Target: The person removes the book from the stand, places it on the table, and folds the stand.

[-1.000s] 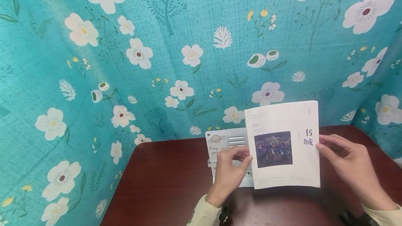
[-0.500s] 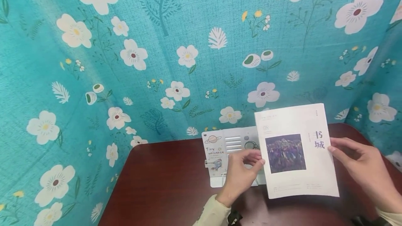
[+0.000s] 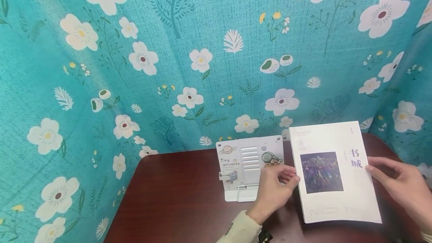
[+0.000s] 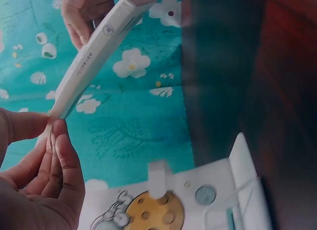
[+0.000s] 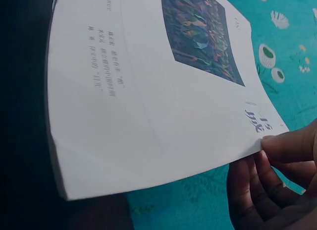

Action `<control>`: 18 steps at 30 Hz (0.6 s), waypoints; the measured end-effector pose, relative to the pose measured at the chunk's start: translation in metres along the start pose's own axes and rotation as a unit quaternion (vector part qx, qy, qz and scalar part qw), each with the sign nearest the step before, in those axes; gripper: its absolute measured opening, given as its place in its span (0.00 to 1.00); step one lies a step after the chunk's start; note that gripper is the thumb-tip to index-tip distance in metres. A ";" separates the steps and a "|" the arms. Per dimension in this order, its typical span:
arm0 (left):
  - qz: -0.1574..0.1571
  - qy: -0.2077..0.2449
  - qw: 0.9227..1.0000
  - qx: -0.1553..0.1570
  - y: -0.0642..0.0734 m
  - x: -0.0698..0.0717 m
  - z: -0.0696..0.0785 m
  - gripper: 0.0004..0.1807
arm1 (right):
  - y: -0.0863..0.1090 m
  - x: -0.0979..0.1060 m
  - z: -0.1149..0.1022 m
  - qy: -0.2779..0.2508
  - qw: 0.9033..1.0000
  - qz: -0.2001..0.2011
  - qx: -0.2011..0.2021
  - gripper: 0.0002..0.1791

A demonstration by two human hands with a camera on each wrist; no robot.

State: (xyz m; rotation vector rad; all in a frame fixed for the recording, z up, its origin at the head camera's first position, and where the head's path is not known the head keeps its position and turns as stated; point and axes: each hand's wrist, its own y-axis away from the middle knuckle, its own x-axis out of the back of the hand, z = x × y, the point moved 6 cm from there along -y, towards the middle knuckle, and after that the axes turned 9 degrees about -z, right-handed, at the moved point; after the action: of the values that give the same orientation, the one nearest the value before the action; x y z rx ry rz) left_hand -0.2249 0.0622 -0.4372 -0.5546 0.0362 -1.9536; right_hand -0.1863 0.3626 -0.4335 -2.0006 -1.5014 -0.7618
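Observation:
A white paperback book with a dark square picture and purple characters on its cover stands upright between both hands. My left hand pinches its left edge between thumb and fingers; the left wrist view shows that grip at the spine. On the opposite side, my right hand pinches the right edge, thumb on the cover and fingers behind. Left of the book is a white bookstand with a planet, an astronaut and the words "Tiny universe". My left hand overlaps its lower right part in the head view.
The stand has a slotted middle, a small clip at its left edge and a front ledge. It rests on a dark red-brown table. A teal floral curtain hangs behind the table and along its sides.
Both hands have carried the book right and down, away from the bookstand. More of the stand now shows, including its astronaut. The head view has also shifted a little.

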 end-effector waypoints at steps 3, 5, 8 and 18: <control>-0.002 -0.002 1.000 0.015 -0.002 -0.008 -0.004 0.04 | -0.003 0.000 0.009 0.007 1.000 -0.006 -0.010 0.23; -0.004 -0.005 1.000 0.025 -0.003 -0.013 -0.008 0.04 | -0.005 0.000 0.015 0.015 1.000 -0.010 -0.020 0.23; -0.009 -0.004 0.999 0.041 -0.005 -0.020 -0.013 0.03 | -0.009 -0.002 0.024 0.016 0.999 -0.020 -0.027 0.23; -0.021 -0.042 0.996 0.075 -0.009 -0.039 -0.030 0.02 | -0.023 -0.014 0.058 0.035 0.998 -0.044 -0.036 0.23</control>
State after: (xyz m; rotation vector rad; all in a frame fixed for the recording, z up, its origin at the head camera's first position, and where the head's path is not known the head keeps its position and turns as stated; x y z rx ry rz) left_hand -0.2311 0.0930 -0.4756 -0.5408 -0.1745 -1.9527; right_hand -0.2042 0.3991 -0.4829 -1.9500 -1.5503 -0.9241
